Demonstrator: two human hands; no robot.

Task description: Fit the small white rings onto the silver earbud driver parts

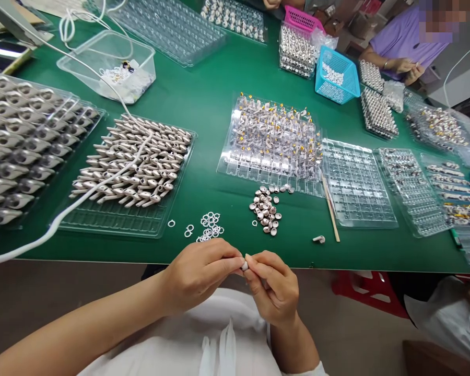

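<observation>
My left hand (201, 274) and my right hand (272, 284) meet just in front of the table's near edge, both pinched shut on one small pale earbud part (245, 265) held between the fingertips. Right behind them on the green table (203, 99) lie several small white rings (209, 225) and a heap of small silver-beige caps (266, 207). A single white earbud piece (318, 239) lies to the right beside a thin wooden stick (331, 209).
Clear trays of beige earbud stems (135, 162), grey shells (19, 146) and wired parts (274, 136) cover the table. A white cable (82, 196) crosses the left trays. A blue basket (337, 75) stands farther back. A person in purple (403, 44) works at the far right.
</observation>
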